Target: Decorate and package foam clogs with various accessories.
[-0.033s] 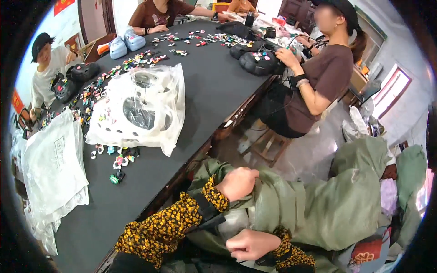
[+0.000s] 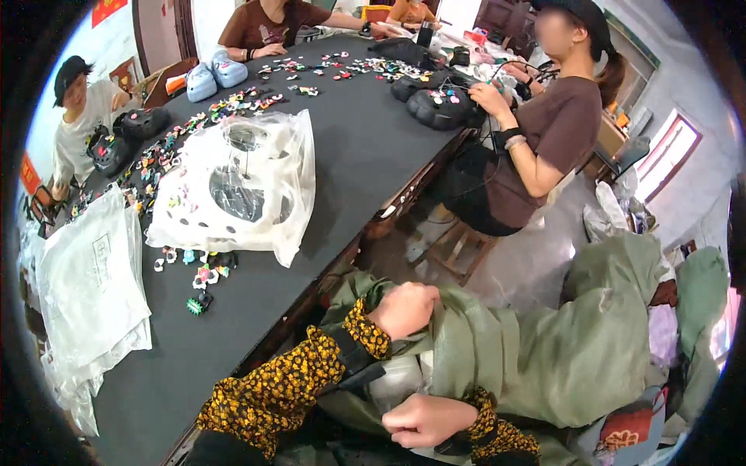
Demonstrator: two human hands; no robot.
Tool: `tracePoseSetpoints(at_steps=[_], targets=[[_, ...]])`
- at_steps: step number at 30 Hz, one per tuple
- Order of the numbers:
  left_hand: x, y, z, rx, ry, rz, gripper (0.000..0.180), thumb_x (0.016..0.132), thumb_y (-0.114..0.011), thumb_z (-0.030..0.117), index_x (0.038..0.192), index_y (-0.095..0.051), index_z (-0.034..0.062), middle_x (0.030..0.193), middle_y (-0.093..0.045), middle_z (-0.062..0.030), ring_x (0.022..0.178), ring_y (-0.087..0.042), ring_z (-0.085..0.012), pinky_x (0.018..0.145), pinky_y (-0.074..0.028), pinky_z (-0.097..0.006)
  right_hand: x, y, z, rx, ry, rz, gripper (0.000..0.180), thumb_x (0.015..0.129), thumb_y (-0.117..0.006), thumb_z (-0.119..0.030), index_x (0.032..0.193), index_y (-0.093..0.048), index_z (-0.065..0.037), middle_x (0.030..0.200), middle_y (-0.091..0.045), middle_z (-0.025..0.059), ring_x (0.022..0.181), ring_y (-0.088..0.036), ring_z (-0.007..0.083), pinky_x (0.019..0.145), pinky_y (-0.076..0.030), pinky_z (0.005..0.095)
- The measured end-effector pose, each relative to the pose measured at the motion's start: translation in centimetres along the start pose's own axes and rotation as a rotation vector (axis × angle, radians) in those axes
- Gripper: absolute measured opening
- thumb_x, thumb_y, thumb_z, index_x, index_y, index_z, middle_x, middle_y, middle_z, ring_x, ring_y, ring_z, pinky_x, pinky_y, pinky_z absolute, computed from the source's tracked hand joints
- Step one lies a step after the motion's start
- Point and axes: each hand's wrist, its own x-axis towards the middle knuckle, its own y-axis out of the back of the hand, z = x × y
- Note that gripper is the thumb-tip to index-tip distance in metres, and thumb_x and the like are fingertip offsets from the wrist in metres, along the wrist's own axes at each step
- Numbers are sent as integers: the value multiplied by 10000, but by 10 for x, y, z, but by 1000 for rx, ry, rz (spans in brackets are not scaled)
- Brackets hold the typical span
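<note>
A large green woven sack lies below the table's near edge, its mouth gathered between my hands. My left hand is closed on the far rim of the mouth, knuckles up. Nearer to me, my right hand is curled into a loose fist beside the opening; what its fingers hold, if anything, is hidden. Between the two hands, a clear plastic-wrapped bundle shows inside the sack. Its contents cannot be made out. Yellow-and-black patterned sleeve covers are on both my forearms.
The dark table bears a clear bag of white clogs, flat plastic bags, and many small colourful charms. A co-worker sits at the right beside black clogs. More people sit around the far side.
My right hand has shifted very slightly to the left. My left hand stays at the sack's rim.
</note>
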Motion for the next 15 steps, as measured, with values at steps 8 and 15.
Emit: tracePoseSetpoints(at_steps=[8,15], targets=[[43,18,-40,21,128,227,124,795,-552,92,821,-663,44,770,-634,-212,734,-633,-386,659,-524,-434,12,-8,0,-262,137,-78,166,752,-585,-93,763,-439,-12,653,-478,145,608,-542,348,542,-441,435],[30,29,3,-70,-71,45,292,784,-566,36,1075,-588,18,912,-609,-208,836,-610,-386,738,-505,-418,20,2,-1,-129,112,28,188,788,-575,-65,734,-403,-14,641,-455,132,566,-507,332,518,-410,417]])
